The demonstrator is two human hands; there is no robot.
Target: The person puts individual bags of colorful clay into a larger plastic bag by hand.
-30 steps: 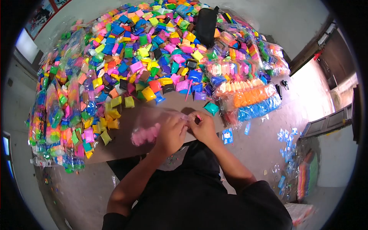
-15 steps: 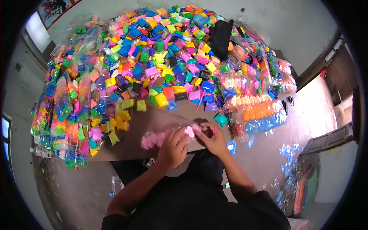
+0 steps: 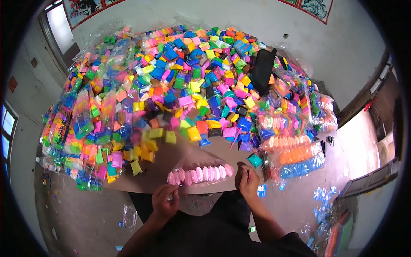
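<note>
A clear plastic bag holding a row of pink packets [image 3: 204,174] lies on the table's near edge, its loose film spreading up and away. My left hand [image 3: 165,202] is closed at the bag's lower left corner, fingertips appearing to pinch the film. To the right of the bag, my right hand [image 3: 249,183] is at the table edge with fingers curled together, apart from the pink row. Whatever it may hold is too small to make out. A teal packet [image 3: 255,160] lies just beyond the right hand.
A large heap of coloured packets [image 3: 188,92] covers the back of the table [image 3: 150,171]. Filled bags of orange packets [image 3: 295,155] and blue packets [image 3: 302,168] lie at the right. A black pouch [image 3: 263,70] rests on the heap. Blue-white scraps [image 3: 324,203] litter the floor.
Both hands were together over the pink packets; they have moved apart, left hand down-left and right hand slightly right and down. The pink row now lies uncovered. The head view has tilted up.
</note>
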